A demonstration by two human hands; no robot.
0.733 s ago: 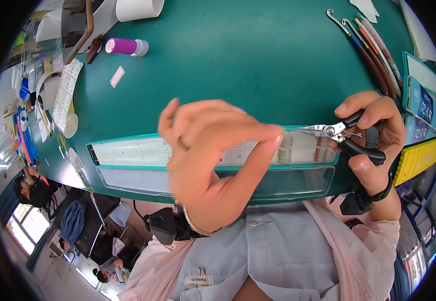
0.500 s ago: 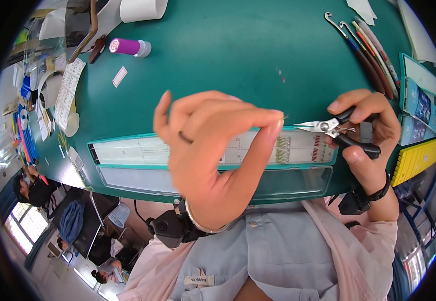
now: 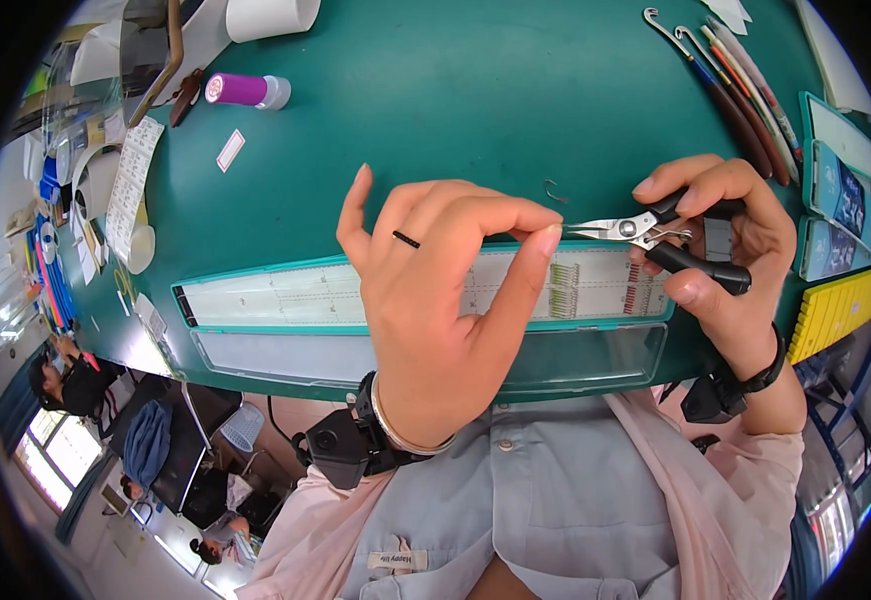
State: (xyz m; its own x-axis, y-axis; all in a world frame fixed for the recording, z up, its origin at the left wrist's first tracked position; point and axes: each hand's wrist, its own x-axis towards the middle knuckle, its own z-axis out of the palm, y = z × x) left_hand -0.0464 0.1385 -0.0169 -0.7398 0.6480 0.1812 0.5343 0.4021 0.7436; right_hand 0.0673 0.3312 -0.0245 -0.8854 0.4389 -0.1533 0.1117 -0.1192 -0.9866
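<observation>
A: Containers first. One long clear tray (image 3: 315, 295) with a teal rim is being seen at the near edge of the green counter (image 3: 455, 110); rows of small green and red pieces (image 3: 595, 285) are being held in its right end, too small to count. Its clear lid (image 3: 285, 355) is being left lying just in front of it.

B: Hands?

A: The left hand (image 3: 435, 290) is being held over the tray, thumb and forefinger pressed together at the plier tips; whatever is being pinched is too small to tell. One dark ring is being worn on it. The right hand (image 3: 725, 250) is being closed around one pair of small pliers (image 3: 645, 235) with black grips, nose pointing left, just above the tray's right end.

B: Other counts?

A: One purple-capped cylinder (image 3: 245, 90) is being seen lying far left, one white tag (image 3: 229, 150) near it, one tiny wire hook (image 3: 555, 190) loose on the counter beside the left fingertips. A bundle of hooked tools (image 3: 725, 90) is lying far right, several, exact count not being readable. One yellow box (image 3: 840, 310) is being seen at the right edge.
</observation>
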